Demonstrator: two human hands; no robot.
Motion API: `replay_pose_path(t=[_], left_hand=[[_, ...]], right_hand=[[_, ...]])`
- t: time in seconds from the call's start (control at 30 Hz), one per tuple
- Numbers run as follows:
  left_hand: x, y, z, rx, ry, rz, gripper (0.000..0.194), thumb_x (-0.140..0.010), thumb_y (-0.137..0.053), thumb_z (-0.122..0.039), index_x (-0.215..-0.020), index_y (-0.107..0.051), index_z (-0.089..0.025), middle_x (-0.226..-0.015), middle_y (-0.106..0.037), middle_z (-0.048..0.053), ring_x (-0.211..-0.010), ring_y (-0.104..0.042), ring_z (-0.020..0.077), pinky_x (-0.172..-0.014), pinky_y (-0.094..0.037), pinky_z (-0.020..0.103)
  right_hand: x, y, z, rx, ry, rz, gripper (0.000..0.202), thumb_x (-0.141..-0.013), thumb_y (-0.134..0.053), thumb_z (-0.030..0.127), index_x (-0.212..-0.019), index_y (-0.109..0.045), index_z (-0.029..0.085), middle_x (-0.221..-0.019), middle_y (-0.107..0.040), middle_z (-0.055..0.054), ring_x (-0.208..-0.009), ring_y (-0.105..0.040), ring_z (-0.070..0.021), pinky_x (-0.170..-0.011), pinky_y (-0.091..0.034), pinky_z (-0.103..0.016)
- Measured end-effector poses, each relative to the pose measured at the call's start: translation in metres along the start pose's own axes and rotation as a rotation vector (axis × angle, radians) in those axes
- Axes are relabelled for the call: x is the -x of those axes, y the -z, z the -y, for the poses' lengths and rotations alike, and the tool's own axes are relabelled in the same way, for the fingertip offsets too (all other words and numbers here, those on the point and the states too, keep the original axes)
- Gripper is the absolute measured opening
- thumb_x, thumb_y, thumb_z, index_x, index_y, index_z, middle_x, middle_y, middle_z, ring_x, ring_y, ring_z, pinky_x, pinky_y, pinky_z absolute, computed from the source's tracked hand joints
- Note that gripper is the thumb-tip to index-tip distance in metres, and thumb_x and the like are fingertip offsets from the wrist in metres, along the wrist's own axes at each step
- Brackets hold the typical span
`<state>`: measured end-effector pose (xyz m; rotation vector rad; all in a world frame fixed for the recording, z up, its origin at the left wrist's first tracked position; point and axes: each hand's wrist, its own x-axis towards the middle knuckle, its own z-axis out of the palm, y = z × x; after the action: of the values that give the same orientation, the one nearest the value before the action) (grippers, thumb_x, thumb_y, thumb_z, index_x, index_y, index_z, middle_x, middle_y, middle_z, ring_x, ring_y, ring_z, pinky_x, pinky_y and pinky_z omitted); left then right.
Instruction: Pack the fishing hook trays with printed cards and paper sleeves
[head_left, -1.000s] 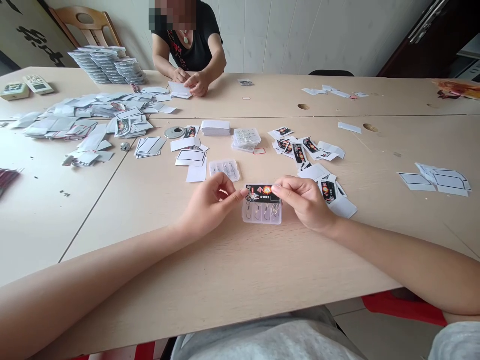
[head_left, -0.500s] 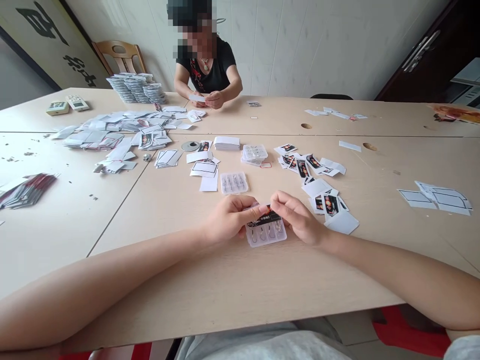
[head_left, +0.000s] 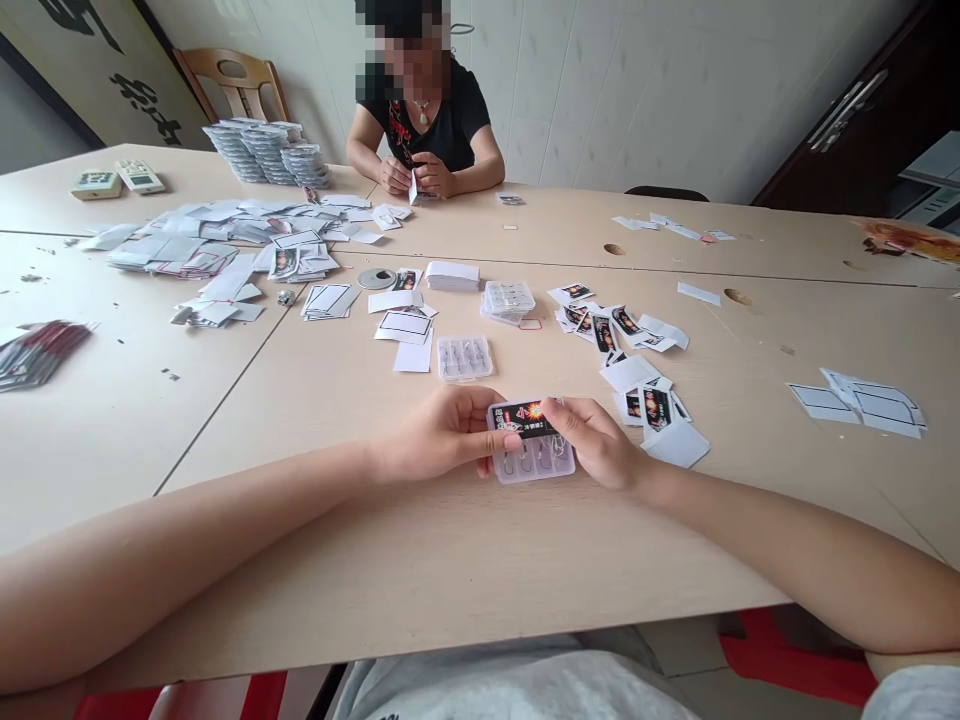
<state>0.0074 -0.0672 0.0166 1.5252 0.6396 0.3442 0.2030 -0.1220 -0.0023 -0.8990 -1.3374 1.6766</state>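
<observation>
Both hands grip a clear plastic box of fish hooks [head_left: 534,462] just above the table's near side. A black label with an orange burst [head_left: 523,417] lies across the box's upper half. My left hand [head_left: 442,432] holds the left side, its thumb over the label's lower edge. On the right side, my right hand [head_left: 592,440] has its thumb on the label's right end. Several hooks show through the lower compartments. Beyond my hands sits another clear hook box [head_left: 465,357]. Loose black-and-white labels [head_left: 655,410] are scattered to the right.
Further back stand stacked hook boxes [head_left: 508,300], a white card stack [head_left: 452,276] and a tape roll [head_left: 376,279]. A large pile of white packets [head_left: 195,240] covers the left. Across the table a person [head_left: 427,120] handles a white card. Blank stickers [head_left: 874,400] lie far right.
My right fingers have moved from a pinch at the label's top to a thumb pressed on its right end. More of the label shows. The person opposite has turned the white card upright.
</observation>
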Motion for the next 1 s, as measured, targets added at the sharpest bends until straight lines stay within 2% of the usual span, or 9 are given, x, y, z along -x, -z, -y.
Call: replay_pose_path(t=[0.17, 0.37, 0.57, 0.67, 0.8, 0.93, 1.0], left_hand=[[-0.001, 0.000, 0.001, -0.035, -0.003, -0.014, 0.031, -0.074, -0.070, -0.039, -0.088, -0.058, -0.013, -0.071, -0.064, 0.003, -0.060, -0.062, 0.0135, -0.057, -0.054, 0.027], [-0.004, -0.001, 0.003, -0.019, 0.007, 0.024, 0.029, -0.074, -0.070, -0.038, -0.085, -0.059, -0.014, -0.068, -0.065, 0.003, -0.057, -0.062, 0.0127, -0.053, -0.052, 0.025], [-0.005, 0.002, 0.005, 0.052, 0.028, 0.127, 0.031, -0.073, -0.072, -0.036, -0.088, -0.061, -0.012, -0.075, -0.066, 0.006, -0.061, -0.062, 0.0142, -0.051, -0.053, 0.025], [-0.006, 0.006, 0.006, 0.073, 0.025, 0.177, 0.031, -0.074, -0.071, -0.037, -0.090, -0.062, -0.012, -0.074, -0.065, 0.005, -0.063, -0.063, 0.0145, -0.051, -0.053, 0.024], [-0.006, 0.011, 0.005, 0.072, 0.026, 0.209, 0.031, -0.078, -0.068, -0.038, -0.094, -0.062, -0.012, -0.076, -0.065, 0.005, -0.064, -0.064, 0.0136, -0.055, -0.054, 0.023], [-0.006, 0.010, 0.003, 0.037, 0.060, 0.198, 0.041, -0.088, -0.050, -0.050, -0.082, -0.060, -0.011, -0.073, -0.067, 0.008, -0.057, -0.063, 0.0125, -0.052, -0.054, 0.024], [-0.007, 0.009, 0.003, 0.012, 0.070, 0.173, 0.044, -0.089, -0.047, -0.052, -0.080, -0.058, -0.011, -0.072, -0.067, 0.008, -0.055, -0.063, 0.0119, -0.051, -0.054, 0.023]], right_hand=[[0.003, -0.003, 0.001, 0.041, -0.022, 0.043, 0.033, -0.083, -0.059, 0.048, -0.099, -0.065, 0.020, -0.083, -0.069, -0.006, -0.080, -0.067, -0.0209, -0.078, -0.053, -0.037], [0.003, -0.002, 0.001, 0.090, -0.019, 0.040, 0.027, -0.085, -0.057, 0.044, -0.091, -0.065, 0.019, -0.081, -0.067, -0.006, -0.076, -0.064, -0.0200, -0.075, -0.052, -0.036], [0.006, 0.005, -0.001, 0.180, -0.065, -0.085, 0.046, -0.086, -0.045, 0.057, -0.064, -0.059, 0.019, -0.055, -0.056, -0.004, -0.057, -0.055, -0.0176, -0.054, -0.046, -0.030], [0.006, 0.006, -0.002, 0.211, -0.080, -0.111, 0.049, -0.086, -0.044, 0.058, -0.060, -0.056, 0.019, -0.051, -0.052, -0.002, -0.055, -0.053, -0.0169, -0.051, -0.043, -0.029], [0.005, 0.006, -0.003, 0.220, -0.066, -0.119, 0.049, -0.086, -0.043, 0.058, -0.061, -0.057, 0.018, -0.054, -0.053, -0.002, -0.056, -0.053, -0.0164, -0.053, -0.042, -0.029], [0.003, 0.005, -0.002, 0.196, -0.041, -0.051, 0.048, -0.088, -0.044, 0.056, -0.068, -0.060, 0.016, -0.066, -0.059, -0.004, -0.063, -0.055, -0.0166, -0.060, -0.045, -0.029], [0.002, 0.004, -0.003, 0.175, -0.028, -0.005, 0.047, -0.089, -0.042, 0.055, -0.074, -0.062, 0.015, -0.072, -0.061, -0.005, -0.068, -0.056, -0.0165, -0.063, -0.045, -0.029]])
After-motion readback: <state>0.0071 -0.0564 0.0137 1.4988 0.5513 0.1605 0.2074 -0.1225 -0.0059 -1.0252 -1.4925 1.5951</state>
